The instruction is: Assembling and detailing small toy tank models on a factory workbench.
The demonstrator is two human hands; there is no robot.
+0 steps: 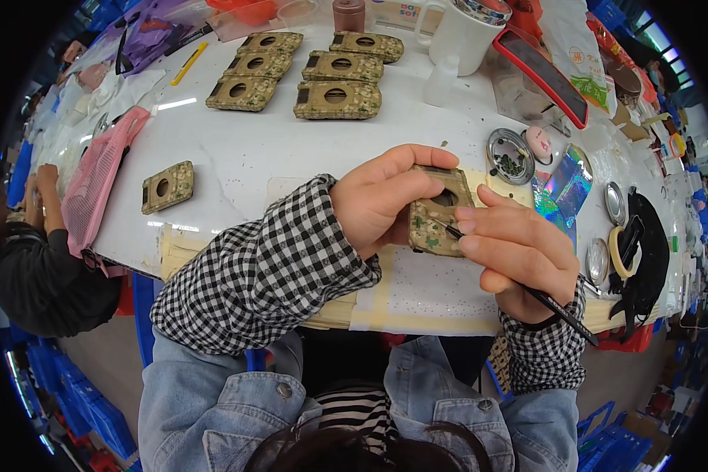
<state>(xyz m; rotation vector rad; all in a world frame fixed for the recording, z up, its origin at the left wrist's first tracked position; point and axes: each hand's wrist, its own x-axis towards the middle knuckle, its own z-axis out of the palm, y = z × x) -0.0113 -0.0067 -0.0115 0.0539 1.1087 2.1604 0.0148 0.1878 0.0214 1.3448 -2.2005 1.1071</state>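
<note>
My left hand [389,193] is closed around a camouflage-patterned case [433,220] with a round hole in its face, holding it tilted over the table. Its thumb lies beside the hole. In my right hand [523,248] is a pair of slim black tweezers [554,307], gripped like a pen. Their pointed tip meets the case's face below the hole. My right fingertips are at the case's right edge. A similar case [167,187] lies alone to the left. Several more cases [337,100] lie in two columns at the far side.
A round metal dish [510,156] of small dark bits stands right of my hands. Beyond are a red-edged phone [541,77] and a white mug [466,35]. A pink mesh basket [106,177] and another person's arm [51,197] are at left. A black pouch [645,256] lies at right.
</note>
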